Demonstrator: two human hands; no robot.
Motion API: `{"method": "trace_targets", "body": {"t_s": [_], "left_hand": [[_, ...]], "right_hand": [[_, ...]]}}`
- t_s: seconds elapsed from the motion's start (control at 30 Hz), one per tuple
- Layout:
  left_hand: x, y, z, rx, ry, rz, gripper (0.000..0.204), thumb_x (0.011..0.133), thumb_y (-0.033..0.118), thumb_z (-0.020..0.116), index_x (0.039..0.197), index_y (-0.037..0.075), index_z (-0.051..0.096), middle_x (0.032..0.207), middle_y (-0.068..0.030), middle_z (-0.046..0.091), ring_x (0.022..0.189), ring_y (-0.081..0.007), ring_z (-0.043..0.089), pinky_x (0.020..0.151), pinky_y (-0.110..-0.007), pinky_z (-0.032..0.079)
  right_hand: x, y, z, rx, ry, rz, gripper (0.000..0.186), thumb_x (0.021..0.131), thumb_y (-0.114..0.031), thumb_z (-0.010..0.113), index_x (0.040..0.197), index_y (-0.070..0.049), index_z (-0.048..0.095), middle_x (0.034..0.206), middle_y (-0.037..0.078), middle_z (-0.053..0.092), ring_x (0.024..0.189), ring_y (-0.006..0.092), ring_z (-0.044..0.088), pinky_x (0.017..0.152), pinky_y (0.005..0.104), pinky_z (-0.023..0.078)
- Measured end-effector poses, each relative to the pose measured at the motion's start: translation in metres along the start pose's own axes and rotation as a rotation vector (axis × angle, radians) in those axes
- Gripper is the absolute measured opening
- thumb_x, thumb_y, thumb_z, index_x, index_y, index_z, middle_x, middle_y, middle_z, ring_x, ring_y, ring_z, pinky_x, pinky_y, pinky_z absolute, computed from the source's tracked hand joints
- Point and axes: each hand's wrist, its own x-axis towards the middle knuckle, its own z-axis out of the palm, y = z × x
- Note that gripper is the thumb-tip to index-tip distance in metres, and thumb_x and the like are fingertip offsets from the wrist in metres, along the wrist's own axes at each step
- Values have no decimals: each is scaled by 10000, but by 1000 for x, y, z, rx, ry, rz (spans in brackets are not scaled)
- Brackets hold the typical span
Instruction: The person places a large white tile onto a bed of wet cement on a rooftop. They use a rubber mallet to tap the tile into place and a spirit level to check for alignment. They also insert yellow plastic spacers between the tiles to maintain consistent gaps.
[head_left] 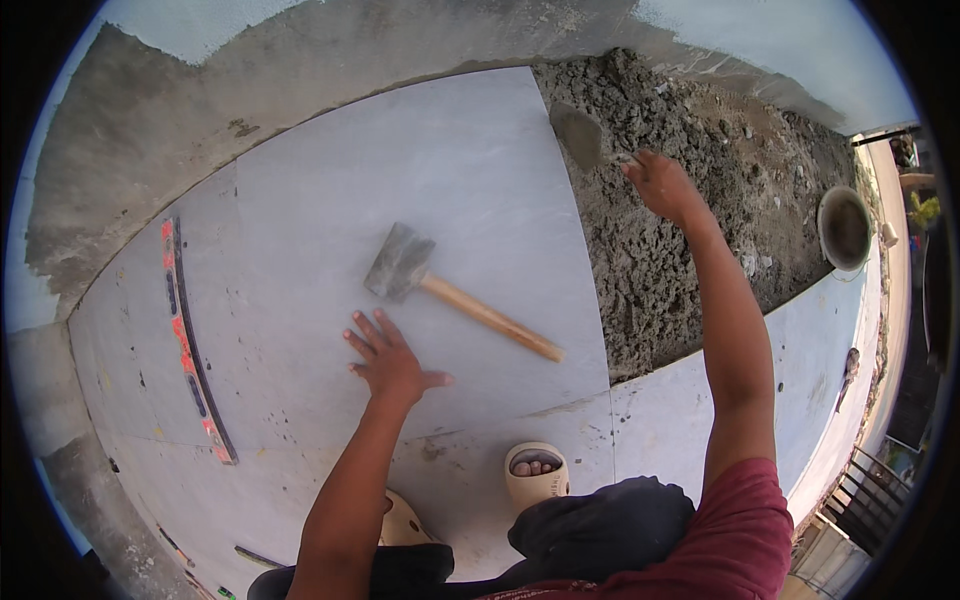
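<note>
My left hand (391, 366) rests on the large grey floor tile (330, 170) with its fingers spread. Just beyond it lies a rubber mallet (400, 262) with a dark grey head and a wooden handle pointing to the lower right. Out to the far right, my right hand (660, 186) is closed round the handle of a trowel (577, 136). The trowel's blade is at the tile's right edge, over the rough wet mortar bed (640, 260); whether it touches the mortar I cannot tell.
A red and black spirit level (190, 345) lies on the tiles at left. On the right stands a bucket (845, 228) beside the mortar. A partly plastered wall (300, 70) closes off the far side. My feet in beige clogs (537, 480) stand on the near tiles.
</note>
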Motion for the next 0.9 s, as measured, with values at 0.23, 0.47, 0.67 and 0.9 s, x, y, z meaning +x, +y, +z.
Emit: {"method": "trace_targets", "body": {"t_s": [0.23,0.47,0.67,0.9], "left_hand": [[-3,5,-2,14,-46,-26,1603,524,578,923,1527,-57,-154,1579,-325,-232,1454,-556,-155,1084,-737,233],[2,-6,3,-37,27,34,1598,521,591,914,1536,-35,-150,1579,-327,-226,1459,-549,-151,1085,-737,232],[1,-1,1,-42,40,16,1548,533,547,934,1549,-51,-71,1585,-352,-162,1456,-572,-116,1084,-737,223],[2,9,-3,10,-7,2,1582,526,570,925,1536,-55,-119,1579,-344,-196,1451,-572,-133,1076,-744,233]], "right_hand": [[19,-24,32,-96,-1,57,432,1001,-381,524,1231,-22,597,1036,252,695,999,442,662,862,523,531],[35,-4,17,-136,95,180,446,997,-397,515,1261,-45,591,1065,261,689,1013,450,658,872,527,528],[55,-6,-8,-141,71,133,537,985,-445,531,1337,-43,583,1165,274,665,1131,431,620,962,508,494],[113,5,22,-128,116,-76,561,990,-489,516,1209,13,642,1131,289,667,989,409,671,855,501,525]]}}
